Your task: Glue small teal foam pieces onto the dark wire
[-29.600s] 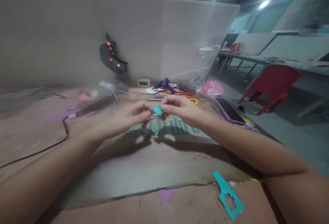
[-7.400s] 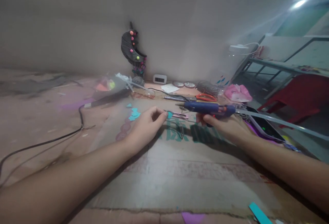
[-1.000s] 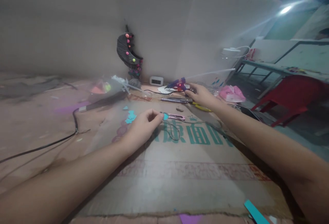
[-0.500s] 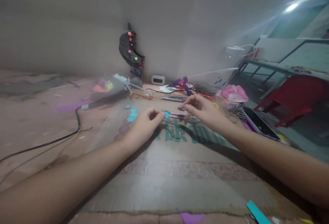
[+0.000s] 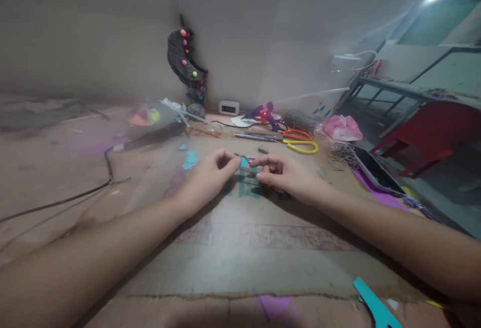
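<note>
My left hand (image 5: 210, 175) pinches a small teal paper piece (image 5: 244, 161) above a flattened cardboard sheet (image 5: 240, 248). My right hand (image 5: 281, 175) is right beside it, fingers curled, with thumb and forefinger meeting at the same teal piece and a thin pink clip under it. The clip is mostly hidden by the fingers. More teal cut-outs (image 5: 190, 159) lie on the cardboard just left of my left hand. A purple glue gun (image 5: 263, 114) with a red light rests near the back wall.
Orange and yellow scissors (image 5: 300, 141) and a pen lie behind my hands. A phone (image 5: 372, 170) sits at the right, a black cable (image 5: 75, 195) at the left. A black crescent ornament (image 5: 184, 62) leans on the wall. A teal strip (image 5: 376, 308) lies near the front edge. A red chair (image 5: 428, 127) stands right.
My right hand has left the glue gun at the back and come back toward my left hand, now meeting it at the teal piece. The left hand has stayed put.
</note>
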Action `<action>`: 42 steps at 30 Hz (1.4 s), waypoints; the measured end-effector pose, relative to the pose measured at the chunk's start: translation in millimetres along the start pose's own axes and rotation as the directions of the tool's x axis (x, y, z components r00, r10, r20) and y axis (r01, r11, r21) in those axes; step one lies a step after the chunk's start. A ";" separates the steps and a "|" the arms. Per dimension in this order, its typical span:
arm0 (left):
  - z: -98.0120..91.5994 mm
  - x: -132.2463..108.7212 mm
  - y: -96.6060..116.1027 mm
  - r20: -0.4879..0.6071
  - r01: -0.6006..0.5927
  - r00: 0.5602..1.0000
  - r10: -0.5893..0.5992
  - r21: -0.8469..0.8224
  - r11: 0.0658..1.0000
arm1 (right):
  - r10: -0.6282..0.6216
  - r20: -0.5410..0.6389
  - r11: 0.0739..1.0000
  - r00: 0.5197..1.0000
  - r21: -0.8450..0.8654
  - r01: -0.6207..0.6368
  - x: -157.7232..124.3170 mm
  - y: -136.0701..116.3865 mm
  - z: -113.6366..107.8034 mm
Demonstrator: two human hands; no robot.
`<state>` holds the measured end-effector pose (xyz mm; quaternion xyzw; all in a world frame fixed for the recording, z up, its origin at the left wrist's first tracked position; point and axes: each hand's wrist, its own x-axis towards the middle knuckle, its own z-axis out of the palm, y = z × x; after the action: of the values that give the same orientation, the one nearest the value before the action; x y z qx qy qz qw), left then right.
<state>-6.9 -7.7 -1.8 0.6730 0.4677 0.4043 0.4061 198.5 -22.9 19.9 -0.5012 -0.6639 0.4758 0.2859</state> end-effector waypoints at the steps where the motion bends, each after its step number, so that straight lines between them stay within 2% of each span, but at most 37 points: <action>1: 0.1 0.1 -0.1 0.001 -0.001 1.000 0.001 -0.001 1.000 | -0.012 -0.021 1.000 1.000 -0.013 0.011 -0.1 1.0 0.4; 6: 0.2 0.7 -1.9 0.011 -0.017 1.000 0.017 -0.010 1.000 | -0.038 -0.138 0.995 0.990 -0.092 0.025 -0.9 5.4 4.2; 15: 0.7 -4.0 8.1 0.057 -0.029 0.998 0.028 0.012 1.000 | -0.099 -0.208 0.990 0.973 -0.120 0.075 2.5 10.6 2.6; 42: 2.0 -6.4 10.2 0.126 -0.101 0.988 0.094 0.056 0.993 | -0.127 -0.208 0.987 0.970 -0.121 0.103 0.9 7.8 5.0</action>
<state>-3.5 -16.5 5.9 0.7310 0.4206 0.3668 0.3927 197.0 -23.4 10.7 -0.5251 -0.6821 0.3645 0.3553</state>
